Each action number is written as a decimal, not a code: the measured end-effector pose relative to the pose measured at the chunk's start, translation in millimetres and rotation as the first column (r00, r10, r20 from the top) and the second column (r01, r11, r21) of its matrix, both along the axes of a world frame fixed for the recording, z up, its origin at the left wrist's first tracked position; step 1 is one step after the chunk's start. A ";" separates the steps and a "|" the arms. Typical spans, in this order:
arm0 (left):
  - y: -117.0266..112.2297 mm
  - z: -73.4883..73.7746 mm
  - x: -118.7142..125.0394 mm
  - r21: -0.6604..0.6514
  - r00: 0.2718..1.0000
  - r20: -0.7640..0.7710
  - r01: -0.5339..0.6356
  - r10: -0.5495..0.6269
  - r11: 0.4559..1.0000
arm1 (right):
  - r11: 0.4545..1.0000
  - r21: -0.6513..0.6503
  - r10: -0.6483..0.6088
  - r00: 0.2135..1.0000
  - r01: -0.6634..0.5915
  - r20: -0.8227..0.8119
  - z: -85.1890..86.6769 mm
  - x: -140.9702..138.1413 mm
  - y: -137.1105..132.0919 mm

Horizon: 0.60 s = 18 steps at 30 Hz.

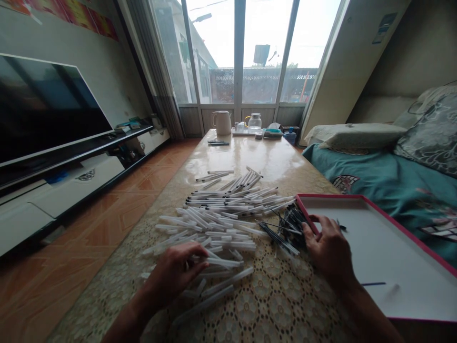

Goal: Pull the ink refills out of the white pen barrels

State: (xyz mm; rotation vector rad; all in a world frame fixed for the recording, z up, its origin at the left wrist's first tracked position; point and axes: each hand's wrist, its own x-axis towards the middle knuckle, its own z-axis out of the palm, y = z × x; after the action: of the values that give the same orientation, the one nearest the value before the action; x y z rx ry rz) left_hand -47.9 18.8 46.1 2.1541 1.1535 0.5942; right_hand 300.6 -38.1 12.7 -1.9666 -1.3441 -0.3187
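Observation:
A spread of several white pen barrels (221, 219) lies across the middle of the long table (250, 152). My left hand (178, 271) rests on the near barrels, fingers curved over them. A heap of thin dark refills (285, 228) sits to the right of the barrels. My right hand (328, 247) lies on the corner of a white tray with a red rim (392, 247), fingers bent and touching the refill heap. What the right fingers pinch, if anything, is hidden. One blue refill (373, 284) lies inside the tray.
A white kettle (222, 122), a glass jug (254, 123) and small items stand at the table's far end. A TV (43, 105) on a low stand lines the left wall. A teal-covered sofa (385, 181) with cushions sits on the right.

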 end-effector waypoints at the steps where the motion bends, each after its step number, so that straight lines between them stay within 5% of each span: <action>1: 0.7 -0.1 -1.2 0.080 0.998 -0.059 0.033 -0.029 0.996 | 1.000 0.012 0.029 1.000 -0.029 -0.004 -0.9 -0.8 1.0; 6: 0.4 1.4 -1.8 0.254 0.973 -0.217 0.137 -0.082 0.958 | 0.987 0.050 0.152 0.988 -0.150 -0.038 -5.4 -13.4 4.4; 10: -5.1 0.3 5.4 0.287 0.962 -0.239 0.200 -0.132 0.937 | 0.958 0.018 0.285 0.936 -0.288 -0.205 7.6 -39.1 -1.3; 14: -8.3 -5.2 10.9 0.330 0.956 -0.242 0.240 -0.164 0.913 | 0.862 -0.117 0.412 0.817 -0.493 -0.405 31.9 -66.2 -7.0; 18: -8.3 -11.5 13.6 0.382 0.962 -0.216 0.238 -0.164 0.893 | 0.766 -0.295 0.504 0.819 -0.571 -0.276 40.9 -71.7 11.8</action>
State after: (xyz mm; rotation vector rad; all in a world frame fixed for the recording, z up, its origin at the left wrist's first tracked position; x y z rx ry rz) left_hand -34.3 10.5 34.6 2.6926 0.9356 0.5953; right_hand 229.0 -26.4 53.6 -1.7233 -1.8709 0.4121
